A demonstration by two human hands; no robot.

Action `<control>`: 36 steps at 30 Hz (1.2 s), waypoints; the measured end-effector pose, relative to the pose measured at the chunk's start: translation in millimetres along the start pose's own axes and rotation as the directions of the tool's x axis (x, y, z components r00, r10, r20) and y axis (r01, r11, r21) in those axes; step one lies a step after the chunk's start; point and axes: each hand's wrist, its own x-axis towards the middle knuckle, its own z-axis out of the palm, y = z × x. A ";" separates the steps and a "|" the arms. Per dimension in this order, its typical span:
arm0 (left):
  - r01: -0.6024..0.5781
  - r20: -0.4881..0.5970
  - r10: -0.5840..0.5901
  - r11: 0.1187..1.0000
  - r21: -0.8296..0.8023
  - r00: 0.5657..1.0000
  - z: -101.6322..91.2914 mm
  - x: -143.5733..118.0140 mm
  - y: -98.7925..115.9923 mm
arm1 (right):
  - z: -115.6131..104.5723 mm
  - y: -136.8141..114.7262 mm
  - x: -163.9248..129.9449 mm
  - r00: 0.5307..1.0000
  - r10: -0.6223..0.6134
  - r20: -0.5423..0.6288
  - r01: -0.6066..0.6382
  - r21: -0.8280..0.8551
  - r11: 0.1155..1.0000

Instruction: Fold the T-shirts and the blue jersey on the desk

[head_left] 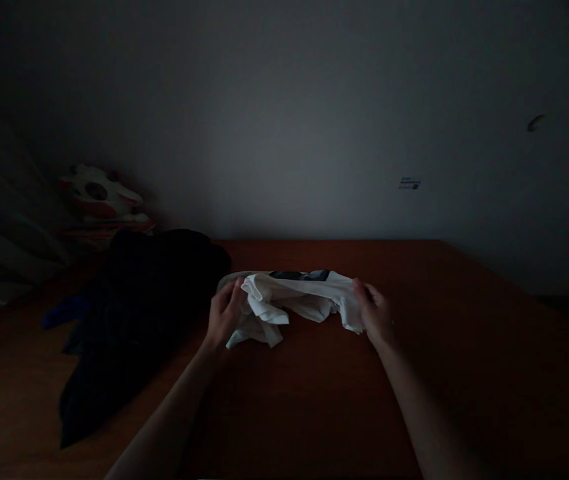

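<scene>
Left hand (224,315) and right hand (375,313) each pinching an end of the white garment (299,300)

A dark clothes heap (134,313) lies on the wooden table (464,347).

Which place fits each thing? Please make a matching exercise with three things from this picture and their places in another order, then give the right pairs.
Things:
1. white garment
2. dark clothes pile
3. red and white soft toy

Places:
A. at the far left, by the wall
B. between the left hand and the right hand
C. on the wooden table, left of the hands

Pairs: 1-B, 2-C, 3-A
</scene>
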 end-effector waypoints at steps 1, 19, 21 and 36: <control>0.054 -0.055 -0.060 0.992 -0.114 0.997 -1.9 2.6 2.0 | 0.7 1.1 1.6 0.998 0.054 -0.025 -0.052 0.078 0.996; -0.590 0.741 0.172 0.729 0.348 0.649 10.0 -22.4 4.6 | -3.6 21.7 5.8 0.954 -0.277 0.113 0.296 -0.224 0.929; -0.427 0.607 0.146 0.834 0.349 0.781 7.3 -17.1 -0.8 | -6.0 19.2 7.8 0.986 -0.161 0.045 0.167 -0.206 0.964; 0.240 -0.182 -0.463 0.710 -0.662 0.868 -6.7 13.9 10.9 | -2.0 4.4 15.2 0.977 0.211 0.002 -0.146 0.727 0.671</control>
